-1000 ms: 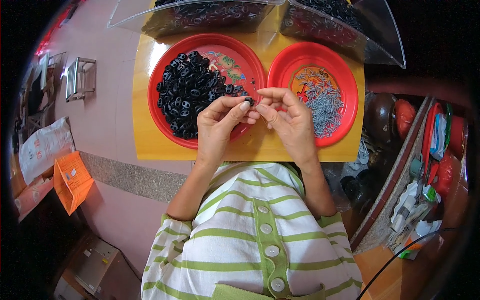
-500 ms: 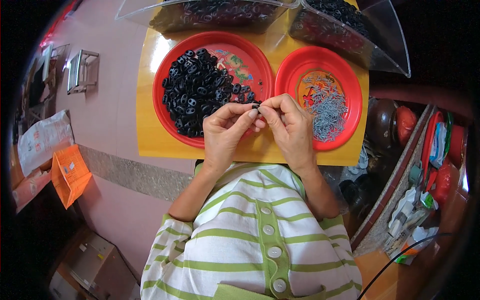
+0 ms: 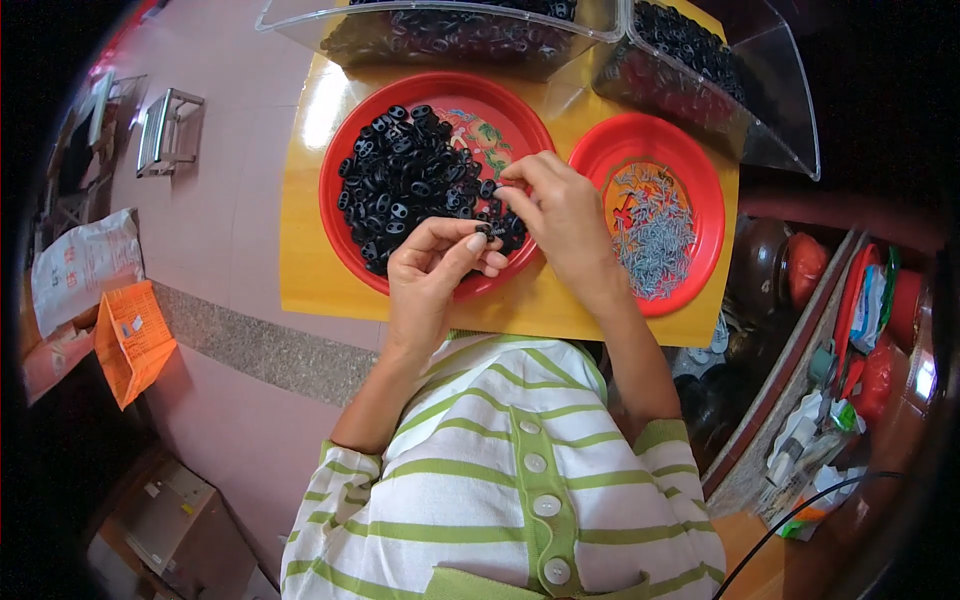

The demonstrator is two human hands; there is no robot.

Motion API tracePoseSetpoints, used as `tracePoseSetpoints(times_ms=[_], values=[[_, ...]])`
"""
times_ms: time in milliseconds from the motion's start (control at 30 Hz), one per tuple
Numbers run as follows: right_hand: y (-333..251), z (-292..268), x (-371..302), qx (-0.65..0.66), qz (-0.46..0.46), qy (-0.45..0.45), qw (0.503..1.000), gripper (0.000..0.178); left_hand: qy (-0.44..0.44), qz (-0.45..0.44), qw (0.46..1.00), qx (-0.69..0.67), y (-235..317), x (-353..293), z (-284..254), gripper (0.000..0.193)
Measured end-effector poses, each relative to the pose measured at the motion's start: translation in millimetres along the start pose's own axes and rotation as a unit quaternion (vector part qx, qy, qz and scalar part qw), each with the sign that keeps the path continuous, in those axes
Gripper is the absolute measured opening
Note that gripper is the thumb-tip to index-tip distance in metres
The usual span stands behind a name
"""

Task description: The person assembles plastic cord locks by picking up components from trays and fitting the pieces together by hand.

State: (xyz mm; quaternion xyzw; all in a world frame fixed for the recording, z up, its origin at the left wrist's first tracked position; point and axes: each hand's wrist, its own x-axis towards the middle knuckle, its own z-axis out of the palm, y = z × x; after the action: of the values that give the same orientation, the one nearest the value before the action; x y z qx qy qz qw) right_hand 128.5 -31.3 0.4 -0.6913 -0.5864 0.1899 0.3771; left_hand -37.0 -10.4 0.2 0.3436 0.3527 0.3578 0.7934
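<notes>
Between thumb and fingers my left hand [image 3: 430, 275] pinches a small black plastic piece [image 3: 484, 231], over the near edge of the large red tray [image 3: 532, 130]. A heap of similar black two-holed oval pieces [image 3: 395, 185] fills the left and middle of that tray. My right hand [image 3: 570, 222] reaches over the tray's right side. Its thumb and index finger close at a black two-holed piece [image 3: 488, 188] on the heap's right edge; the fingertips partly hide the contact. To the right, a smaller red tray [image 3: 712, 215] holds many small grey screw-like pins [image 3: 655, 240].
Two clear bins of black pieces, a left bin [image 3: 450, 45] and a right bin [image 3: 675, 65], stand at the yellow table's [image 3: 310, 240] far side. A metal stool [image 3: 168, 132] and an orange paper bag [image 3: 135, 340] are at left. Cluttered shelving [image 3: 800, 430] stands at right.
My hands have parted. The right hand has moved up and left to the heap, while the left has shifted slightly left and down, still pinching a black piece.
</notes>
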Motion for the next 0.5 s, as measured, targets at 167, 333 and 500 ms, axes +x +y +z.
tracePoseSetpoints(times_ms=[167,333,500], values=[[2,19,7,-0.076,-0.005,-0.037,0.996,0.024,-0.017,-0.018,0.999,-0.025,1,-3,-1,0.010],[0,21,10,-0.077,-0.015,-0.046,0.996,0.022,-0.022,-0.013,0.999,-0.027,2,-1,-1,0.009],[1,20,10,-0.059,0.001,-0.063,0.996,0.020,-0.018,-0.006,0.999,-0.026,1,2,-2,0.009]])
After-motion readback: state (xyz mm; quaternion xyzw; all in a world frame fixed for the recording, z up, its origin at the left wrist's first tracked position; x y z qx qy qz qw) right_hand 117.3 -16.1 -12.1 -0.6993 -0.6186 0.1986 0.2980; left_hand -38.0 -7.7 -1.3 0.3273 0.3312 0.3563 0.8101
